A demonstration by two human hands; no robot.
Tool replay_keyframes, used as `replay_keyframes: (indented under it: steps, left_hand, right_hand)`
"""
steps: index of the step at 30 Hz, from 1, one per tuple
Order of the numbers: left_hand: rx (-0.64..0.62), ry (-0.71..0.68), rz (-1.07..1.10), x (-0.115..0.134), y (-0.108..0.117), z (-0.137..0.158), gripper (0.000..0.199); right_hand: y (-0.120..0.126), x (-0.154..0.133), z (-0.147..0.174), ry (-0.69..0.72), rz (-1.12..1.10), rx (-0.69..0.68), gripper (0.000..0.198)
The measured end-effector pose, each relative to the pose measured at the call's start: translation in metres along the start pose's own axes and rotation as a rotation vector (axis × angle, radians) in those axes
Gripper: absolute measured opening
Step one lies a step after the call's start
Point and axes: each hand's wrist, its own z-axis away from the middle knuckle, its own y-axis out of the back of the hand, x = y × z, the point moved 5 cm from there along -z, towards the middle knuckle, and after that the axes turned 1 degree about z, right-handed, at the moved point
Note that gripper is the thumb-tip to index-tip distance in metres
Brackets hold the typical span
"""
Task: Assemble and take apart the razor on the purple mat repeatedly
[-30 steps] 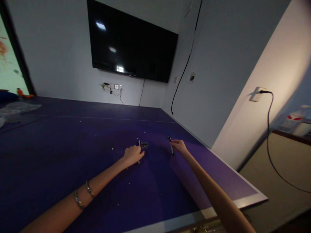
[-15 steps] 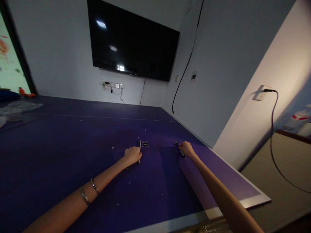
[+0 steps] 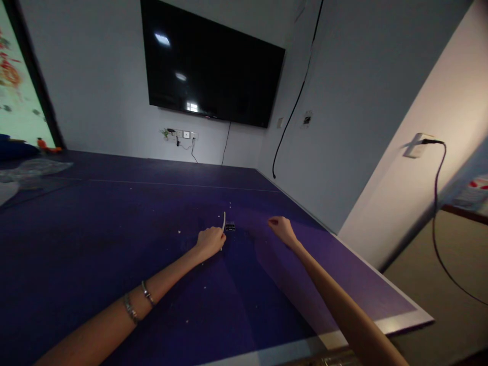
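Two bare hands of ours reach out over a broad, flat, dark purple desk (image 3: 160,254) with a pale edge. Taking a small, dark, rectangular piece (image 3: 230,226) that lies on it as the centre of our clock, our left hand (image 3: 211,241) sits between seven and eight o'clock, close by. Its fingers are wrapped around a thin, pale, slightly curved strip (image 3: 224,219), which runs roughly from six toward twelve, its upper part just beside the dark piece at ten o'clock.

Our right hand (image 3: 282,229) is at three o'clock, well apart from the left. Its fingers are curled in, but seen from this side we cannot tell whether they grip anything. The dark piece is too small for us to make out its material.

Tiny white crumbs (image 3: 179,232) are scattered at nine, twelve and seven. Toward eight o'clock, we wear two silvery metal bracelets (image 3: 130,308) on our left forearm. Between nine and ten lies a crumpled, clear plastic sheet or bag (image 3: 38,166). At twelve, a wide black rectangular television (image 3: 213,63) hangs on the wall, and at one o'clock a long black cable (image 3: 293,112) dangles. At two, a white wall socket (image 3: 417,146) holds a dark plug.
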Motion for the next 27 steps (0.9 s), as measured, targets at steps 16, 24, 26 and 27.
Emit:
replay_keyframes:
  steps: [16, 24, 26, 27]
  left_hand:
    - [0.093, -0.142, 0.017, 0.063, 0.008, 0.001, 0.030]
    - [0.158, -0.197, 0.073, 0.065, 0.010, -0.009, 0.038]
    - [0.190, -0.226, 0.071, 0.054, 0.012, -0.015, 0.034]
    - [0.191, -0.232, 0.066, 0.046, 0.012, -0.019, 0.032]
  right_hand:
    - [-0.078, -0.061, 0.032, -0.328, -0.919, -0.357, 0.018]
    - [-0.039, -0.026, 0.006, -0.256, -0.813, -0.275, 0.017]
    - [-0.013, -0.008, -0.006, -0.211, -0.649, -0.198, 0.018]
    - [0.001, 0.002, -0.013, -0.179, -0.494, -0.150, 0.019]
